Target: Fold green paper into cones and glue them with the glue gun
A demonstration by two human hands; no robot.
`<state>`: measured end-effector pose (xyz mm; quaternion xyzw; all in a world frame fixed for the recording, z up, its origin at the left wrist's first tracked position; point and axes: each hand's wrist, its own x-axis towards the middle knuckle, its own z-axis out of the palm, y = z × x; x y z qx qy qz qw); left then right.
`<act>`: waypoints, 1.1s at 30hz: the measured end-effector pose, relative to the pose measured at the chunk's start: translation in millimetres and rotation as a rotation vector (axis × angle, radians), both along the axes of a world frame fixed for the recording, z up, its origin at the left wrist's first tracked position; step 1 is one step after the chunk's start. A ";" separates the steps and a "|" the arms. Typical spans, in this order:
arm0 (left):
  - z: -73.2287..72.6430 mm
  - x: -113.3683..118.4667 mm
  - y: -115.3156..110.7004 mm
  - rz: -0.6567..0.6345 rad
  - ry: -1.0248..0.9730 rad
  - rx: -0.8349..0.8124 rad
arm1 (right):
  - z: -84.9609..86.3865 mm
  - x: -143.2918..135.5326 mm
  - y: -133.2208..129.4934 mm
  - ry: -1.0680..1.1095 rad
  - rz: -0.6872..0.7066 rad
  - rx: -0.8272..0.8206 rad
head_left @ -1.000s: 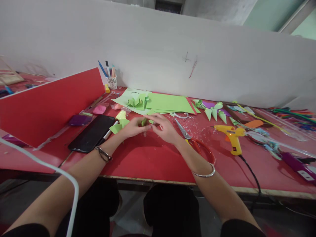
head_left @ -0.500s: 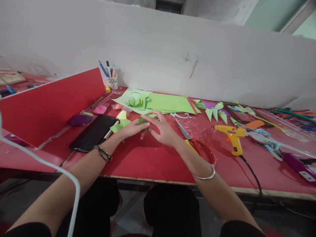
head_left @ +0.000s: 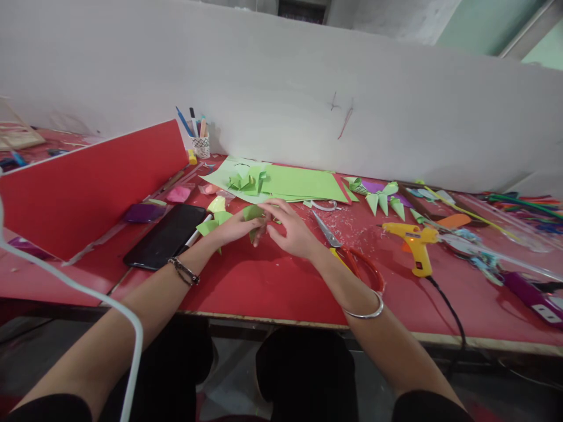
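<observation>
A small curved green paper piece [head_left: 252, 213] is held between both hands over the red table. My left hand [head_left: 237, 228] is closed on its lower side. My right hand [head_left: 288, 230] meets it from the right, its fingers bent round the piece's right end and partly hiding it. Beside my left wrist lie folded green paper pieces [head_left: 213, 225] and a white marker [head_left: 192, 239]. Scissors [head_left: 328, 230] with red and yellow handles rest right of my right hand. Behind the hands are green sheets [head_left: 303, 183] with folded green shapes [head_left: 248, 180] on them.
A black phone [head_left: 166, 237] and a red board [head_left: 97, 181] are at the left, a pen cup [head_left: 201, 145] at the back. On the right are green paper cones [head_left: 382, 203], a yellow glue gun [head_left: 413, 240] with its cable, and a purple power strip [head_left: 532, 297].
The green piece between my hands has turned and shows more of its curved surface. My right fingers have shifted slightly right and down. Other things stay put.
</observation>
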<state>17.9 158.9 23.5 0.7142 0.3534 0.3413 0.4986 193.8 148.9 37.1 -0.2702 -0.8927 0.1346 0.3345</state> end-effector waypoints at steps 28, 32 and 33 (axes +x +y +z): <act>3.7 -1.0 -0.9 -0.076 0.006 -0.014 | -1.2 1.6 5.8 0.092 0.010 -0.027; 4.8 -1.1 -1.1 -0.061 -0.014 -0.011 | -2.7 2.1 6.9 0.126 0.019 -0.013; 5.5 -0.8 -1.5 -0.060 -0.019 -0.006 | -3.0 2.2 7.0 0.144 0.020 -0.014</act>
